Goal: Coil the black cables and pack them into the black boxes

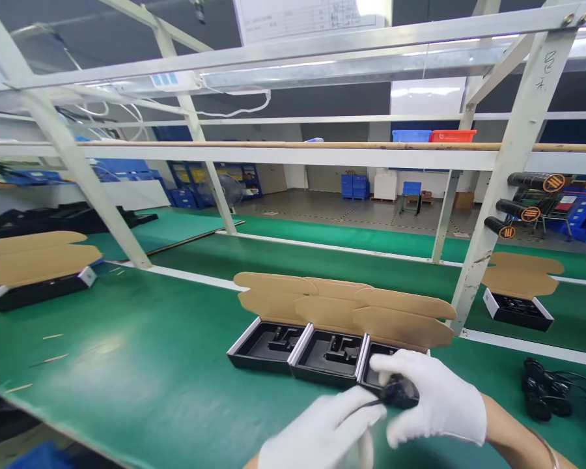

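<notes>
My right hand (432, 397), in a white glove, grips a small black device (399, 392) from above and the right; motion blur hides its exact kind. My gloved left hand (327, 430) is closed beside it, with a thin black cable (371, 404) between its fingers. Just beyond my hands, three open boxes stand side by side: the left box (264, 363), the middle box (322, 376) and the right box (366, 371). Their brown cardboard lids (332, 303) are raised. Black moulded trays show inside, and my right hand partly covers the right box.
Black corded devices (547, 391) lie on the green table (151, 378) at right. More open boxes stand at the far left (39, 286) and right (517, 312). A white frame post (493, 228) carries black rolls. Overhead runs a shelf (322, 156).
</notes>
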The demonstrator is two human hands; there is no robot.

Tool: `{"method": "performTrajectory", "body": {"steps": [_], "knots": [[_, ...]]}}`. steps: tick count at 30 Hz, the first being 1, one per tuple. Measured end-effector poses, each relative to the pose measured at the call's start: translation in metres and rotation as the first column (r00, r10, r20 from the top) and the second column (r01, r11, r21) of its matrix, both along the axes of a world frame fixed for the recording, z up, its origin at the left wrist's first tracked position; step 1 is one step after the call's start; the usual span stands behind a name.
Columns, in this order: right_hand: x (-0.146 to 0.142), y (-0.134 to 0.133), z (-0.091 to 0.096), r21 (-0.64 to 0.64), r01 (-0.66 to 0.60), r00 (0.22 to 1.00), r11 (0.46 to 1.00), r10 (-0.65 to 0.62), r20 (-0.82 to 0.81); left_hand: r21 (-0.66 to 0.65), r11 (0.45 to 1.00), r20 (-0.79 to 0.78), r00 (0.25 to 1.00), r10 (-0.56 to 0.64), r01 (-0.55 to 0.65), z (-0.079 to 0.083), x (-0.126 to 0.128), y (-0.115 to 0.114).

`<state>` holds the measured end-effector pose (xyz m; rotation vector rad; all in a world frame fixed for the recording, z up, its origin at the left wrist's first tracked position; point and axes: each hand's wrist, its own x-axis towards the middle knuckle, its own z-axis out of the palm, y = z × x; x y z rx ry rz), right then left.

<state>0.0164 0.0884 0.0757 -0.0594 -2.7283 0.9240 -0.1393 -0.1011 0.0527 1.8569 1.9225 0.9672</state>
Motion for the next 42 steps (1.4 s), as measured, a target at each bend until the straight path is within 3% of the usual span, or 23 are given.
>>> {"method": "performTrajectory", "body": {"steps": [3,5,8,11,13,14,16,19,22,24,27,31,34,36,40,42], "knots": [[0.005,-0.008,0.012,-0.142,0.250,0.968,0.958,-0.250,0.014,0.072,0.993,-0.041,0.995,0.093,-0.090,0.028,-0.009,0.044],[0.006,-0.002,0.009,-0.254,0.319,0.948,0.913,-0.310,0.076,0.097,0.989,-0.005,0.993,0.116,-0.115,0.029,-0.009,0.071],[0.005,0.012,-0.007,-0.323,0.335,0.942,0.885,-0.321,0.099,-0.021,0.999,0.158,0.986,-0.046,0.050,0.018,0.000,0.102],[0.006,0.026,-0.024,-0.127,0.430,0.882,0.894,-0.445,-0.152,-0.205,0.942,0.386,0.906,-0.172,0.266,0.011,0.009,0.118],[0.009,0.034,-0.032,0.059,0.428,0.874,0.902,-0.397,-0.281,-0.298,0.884,0.456,0.867,-0.201,0.361,0.010,0.007,0.124],[0.011,0.038,-0.034,0.145,0.411,0.893,0.900,-0.366,-0.261,-0.323,0.870,0.441,0.873,-0.209,0.372,0.008,0.004,0.126],[0.014,0.045,-0.040,0.277,0.392,0.919,0.877,-0.384,-0.083,-0.337,0.880,0.349,0.912,-0.214,0.335,0.001,-0.008,0.130],[0.011,0.049,-0.054,0.450,0.377,0.842,0.810,-0.502,0.198,-0.336,0.903,0.254,0.949,-0.188,0.269,-0.023,-0.026,0.133],[-0.005,0.048,-0.074,0.595,0.194,0.794,0.780,-0.481,0.372,-0.274,0.937,0.085,0.976,-0.200,0.216,-0.055,-0.033,0.131],[-0.018,0.045,-0.084,0.629,0.104,0.780,0.770,-0.456,0.429,-0.219,0.953,-0.050,0.973,-0.224,0.208,-0.074,-0.030,0.126],[-0.032,0.041,-0.091,0.643,0.076,0.769,0.762,-0.455,0.449,-0.177,0.966,-0.249,0.941,-0.231,0.190,-0.096,-0.023,0.112],[-0.024,0.031,-0.096,0.646,0.154,0.815,0.747,-0.466,0.344,-0.067,0.991,-0.573,0.808,-0.135,0.118,-0.115,-0.022,0.100],[-0.013,0.021,-0.111,0.610,0.179,0.855,0.772,-0.428,0.292,-0.012,0.994,-0.632,0.770,-0.093,0.110,-0.123,-0.023,0.100],[-0.015,0.015,-0.125,0.616,0.156,0.821,0.772,-0.449,0.354,0.023,0.996,-0.633,0.772,-0.056,0.091,-0.125,-0.022,0.102],[-0.035,0.007,-0.145,0.649,0.158,0.772,0.744,-0.503,0.389,0.126,0.986,-0.551,0.834,-0.023,0.110,-0.111,-0.022,0.098],[-0.036,0.009,-0.149,0.645,0.163,0.780,0.747,-0.498,0.379,0.225,0.974,-0.497,0.863,0.090,0.027,-0.101,-0.035,0.090]]}}
